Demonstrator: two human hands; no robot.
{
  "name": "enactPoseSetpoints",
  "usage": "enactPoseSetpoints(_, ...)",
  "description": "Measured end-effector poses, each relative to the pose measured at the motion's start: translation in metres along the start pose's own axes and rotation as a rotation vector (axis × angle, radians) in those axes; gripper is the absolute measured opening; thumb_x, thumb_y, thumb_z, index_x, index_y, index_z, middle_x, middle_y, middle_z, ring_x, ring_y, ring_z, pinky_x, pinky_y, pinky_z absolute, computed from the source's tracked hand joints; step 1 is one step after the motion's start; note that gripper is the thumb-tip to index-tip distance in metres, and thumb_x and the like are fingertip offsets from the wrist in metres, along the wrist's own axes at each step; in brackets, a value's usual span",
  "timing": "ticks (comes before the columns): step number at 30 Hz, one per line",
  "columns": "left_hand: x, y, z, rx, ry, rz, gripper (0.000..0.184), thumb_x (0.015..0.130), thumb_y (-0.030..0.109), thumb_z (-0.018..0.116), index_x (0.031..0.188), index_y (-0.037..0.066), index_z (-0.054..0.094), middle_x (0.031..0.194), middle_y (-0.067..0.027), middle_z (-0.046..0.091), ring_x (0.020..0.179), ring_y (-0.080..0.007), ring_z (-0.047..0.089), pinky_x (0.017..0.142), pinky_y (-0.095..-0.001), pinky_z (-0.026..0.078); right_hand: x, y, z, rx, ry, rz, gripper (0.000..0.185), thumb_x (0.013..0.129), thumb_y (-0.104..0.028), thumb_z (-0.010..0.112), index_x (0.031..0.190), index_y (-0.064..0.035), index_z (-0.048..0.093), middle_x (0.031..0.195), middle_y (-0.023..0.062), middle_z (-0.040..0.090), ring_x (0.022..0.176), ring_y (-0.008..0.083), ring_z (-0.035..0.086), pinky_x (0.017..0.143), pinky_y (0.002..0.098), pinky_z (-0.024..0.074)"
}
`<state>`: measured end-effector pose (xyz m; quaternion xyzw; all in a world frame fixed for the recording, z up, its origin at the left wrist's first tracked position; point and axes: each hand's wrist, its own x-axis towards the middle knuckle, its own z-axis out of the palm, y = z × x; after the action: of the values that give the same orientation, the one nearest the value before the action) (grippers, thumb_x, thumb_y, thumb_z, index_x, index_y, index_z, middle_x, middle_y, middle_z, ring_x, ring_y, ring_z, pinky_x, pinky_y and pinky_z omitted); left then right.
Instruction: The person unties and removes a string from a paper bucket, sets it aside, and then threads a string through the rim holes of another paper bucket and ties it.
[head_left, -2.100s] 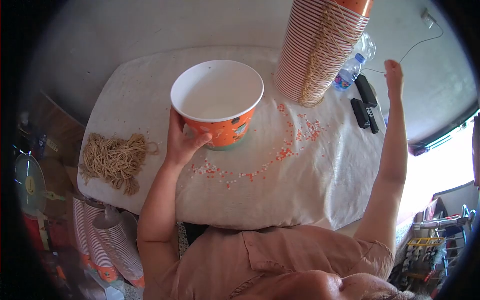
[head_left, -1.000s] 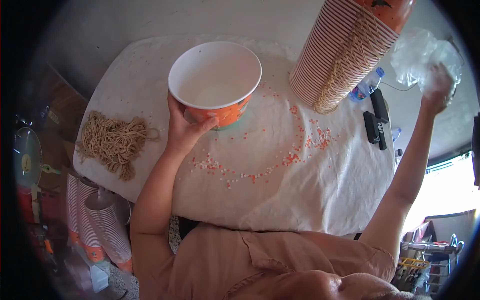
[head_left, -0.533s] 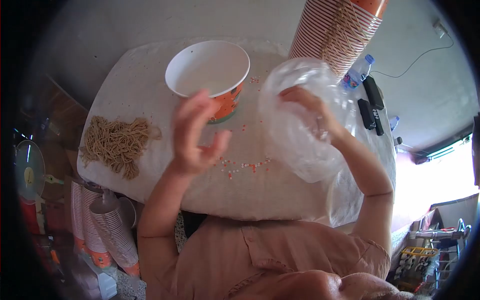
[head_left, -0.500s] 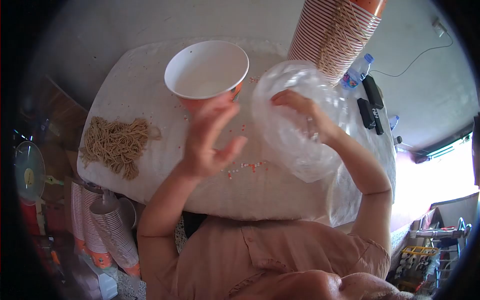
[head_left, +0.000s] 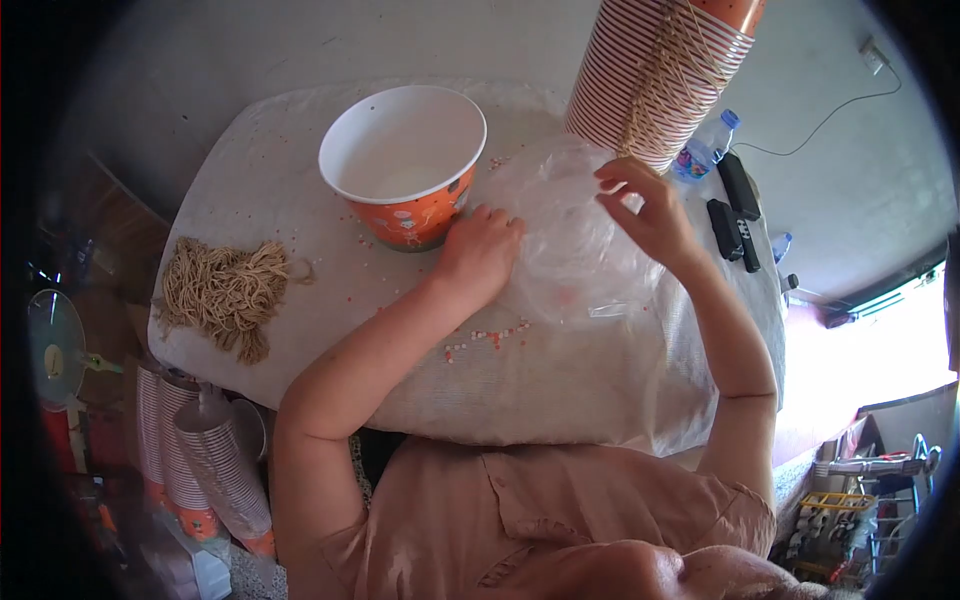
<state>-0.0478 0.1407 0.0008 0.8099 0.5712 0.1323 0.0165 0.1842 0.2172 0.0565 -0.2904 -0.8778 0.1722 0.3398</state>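
On the counter [head_left: 560, 400], between our hands, lies the plastic bag [head_left: 575, 250]: likely light, limp, slippery, best pinched by its edge. Our left hand [head_left: 482, 255] curls at its near-tub side, grip unclear; right hand [head_left: 650, 215] half open, no clear hold. Bag lies flatter than earlier.

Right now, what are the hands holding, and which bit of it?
The left hand seems to hold the clear plastic bag by its left edge. The right hand is at its upper right edge; I can't tell if it grips.
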Motion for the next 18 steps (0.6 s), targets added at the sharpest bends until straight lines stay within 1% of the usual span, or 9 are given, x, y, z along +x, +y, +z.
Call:
enactPoseSetpoints(4,0.024,0.003,-0.002,0.102,-0.002,-0.047,0.033,0.076,0.001,0.061,0.108,0.002,0.052,0.105,-0.0141,0.059,0.101,-0.0304,0.059,0.084,-0.039,0.052,0.014,-0.001,-0.005,-0.435,0.125,-0.158,0.025,0.084,-0.013,0.068,0.107,-0.0042,0.062,0.104,0.0103,0.063,0.092,0.0269,0.064,0.075,0.0351,0.0528)
enactPoseSetpoints(6,0.032,0.009,-0.005,0.099,-0.006,-0.109,0.035,0.076,0.0,0.06,0.11,0.001,0.049,0.106,-0.0155,0.058,0.1,-0.0306,0.06,0.082,-0.0384,0.052,0.024,0.0,0.009,-0.477,0.107,-0.207,0.033,0.082,-0.016,0.069,0.112,-0.0055,0.061,0.109,0.0097,0.062,0.096,0.0305,0.062,0.081,0.0385,0.0514)
enactPoseSetpoints(9,0.035,0.014,-0.012,0.102,0.066,-0.139,0.041,0.077,0.001,0.061,0.115,0.0,0.045,0.109,-0.0178,0.056,0.101,-0.0307,0.059,0.081,-0.0383,0.053,0.025,0.023,0.048,-0.475,0.03,-0.119,0.038,0.081,-0.011,0.067,0.119,-0.0088,0.059,0.115,0.0084,0.06,0.1,0.0314,0.061,0.086,0.0404,0.0492)
enactPoseSetpoints(12,0.024,0.019,-0.025,0.159,0.23,-0.038,0.044,0.078,0.002,0.061,0.119,0.0,0.046,0.114,-0.0195,0.054,0.107,-0.0322,0.056,0.084,-0.0423,0.051,0.031,0.05,0.075,-0.464,-0.149,-0.036,0.041,0.081,-0.01,0.064,0.122,-0.0142,0.058,0.12,0.0074,0.057,0.102,0.0316,0.061,0.088,0.042,0.0477)
enactPoseSetpoints(14,0.007,0.028,-0.03,0.116,0.407,0.127,0.049,0.079,0.013,0.066,0.123,0.002,0.048,0.121,-0.0202,0.051,0.117,-0.0345,0.05,0.093,-0.0446,0.045,0.04,0.056,0.079,-0.42,-0.309,0.053,0.032,0.082,-0.011,0.06,0.114,-0.0152,0.06,0.118,0.01,0.059,0.1,0.0333,0.061,0.083,0.0431,0.0487)
enactPoseSetpoints(15,-0.002,0.035,-0.034,0.117,0.401,0.126,0.049,0.079,0.013,0.066,0.123,0.002,0.048,0.121,-0.0202,0.051,0.117,-0.0345,0.05,0.093,-0.0446,0.045,0.049,0.054,0.083,-0.396,-0.288,0.19,0.021,0.082,-0.012,0.057,0.102,-0.011,0.062,0.109,0.0134,0.062,0.094,0.0377,0.061,0.078,0.0463,0.0483)
enactPoseSetpoints(16,-0.011,0.043,-0.04,-0.149,0.256,0.151,0.052,0.079,0.02,0.068,0.124,0.003,0.048,0.125,-0.0205,0.05,0.122,-0.0359,0.046,0.098,-0.0456,0.041,0.056,0.06,0.088,-0.392,-0.285,0.194,0.021,0.082,-0.012,0.057,0.102,-0.011,0.062,0.109,0.0134,0.062,0.094,0.0377,0.061,0.078,0.0463,0.0483)
enactPoseSetpoints(17,-0.015,0.047,-0.042,-0.415,0.107,0.171,0.056,0.079,0.026,0.07,0.125,0.004,0.049,0.129,-0.0207,0.048,0.126,-0.0373,0.042,0.102,-0.0466,0.037,0.061,0.071,0.096,-0.305,-0.169,0.213,0.017,0.082,-0.012,0.055,0.097,-0.0082,0.062,0.103,0.0154,0.063,0.091,0.0402,0.061,0.077,0.0472,0.048)
enactPoseSetpoints(18,-0.013,0.047,-0.037,-0.415,0.106,0.171,0.056,0.079,0.026,0.07,0.125,0.004,0.049,0.129,-0.0207,0.048,0.126,-0.0373,0.042,0.102,-0.0466,0.037,0.066,0.081,0.103,-0.22,-0.053,0.229,0.014,0.082,-0.011,0.054,0.092,-0.0055,0.061,0.097,0.0175,0.064,0.088,0.0427,0.06,0.075,0.0481,0.0476)
